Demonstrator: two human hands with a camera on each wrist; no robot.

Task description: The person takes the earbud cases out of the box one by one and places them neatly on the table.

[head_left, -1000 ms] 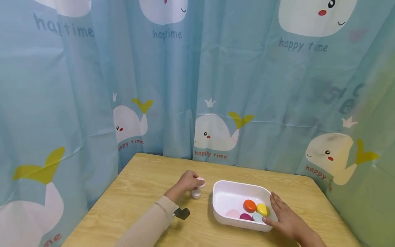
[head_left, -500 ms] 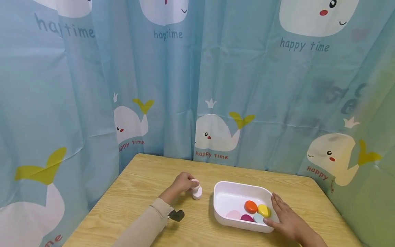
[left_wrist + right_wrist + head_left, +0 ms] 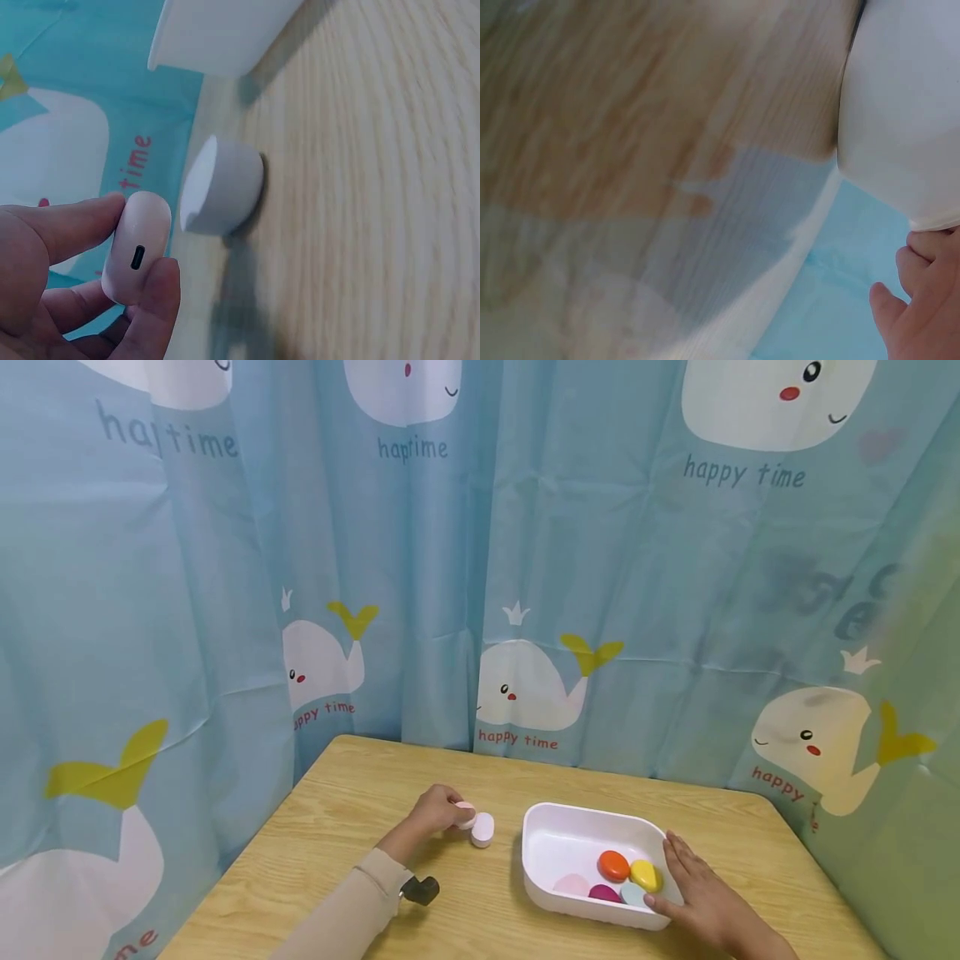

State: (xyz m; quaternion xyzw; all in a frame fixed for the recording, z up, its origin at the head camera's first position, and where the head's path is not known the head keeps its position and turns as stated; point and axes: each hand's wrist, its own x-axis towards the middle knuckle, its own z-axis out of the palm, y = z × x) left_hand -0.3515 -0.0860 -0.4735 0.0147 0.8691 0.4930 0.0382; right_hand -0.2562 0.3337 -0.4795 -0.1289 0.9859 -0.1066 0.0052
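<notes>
My left hand (image 3: 438,810) pinches a small pale pink rounded case (image 3: 135,244) between thumb and fingers. The dark charging port on its edge shows in the left wrist view. Just to its right, a squat whitish oval piece (image 3: 482,829) stands on the table. My right hand (image 3: 705,893) rests against the right end of a white plastic box (image 3: 551,906), fingers straight along the wall and thumb over the front rim. Inside the box lie smooth rounded pieces: an orange one (image 3: 613,866), a yellow one (image 3: 646,877), a magenta one (image 3: 604,893), a pale pink one (image 3: 572,885) and a pale blue one (image 3: 633,894).
A wooden table (image 3: 360,777) bears everything. Behind it and along both sides hangs a blue curtain (image 3: 420,677) with whale prints. A black device (image 3: 420,891) is strapped at my left wrist, low over the table.
My left hand has moved left and slightly nearer, carrying the pale pink case away from above the oval piece. That piece stays standing, and my right hand keeps its place on the box.
</notes>
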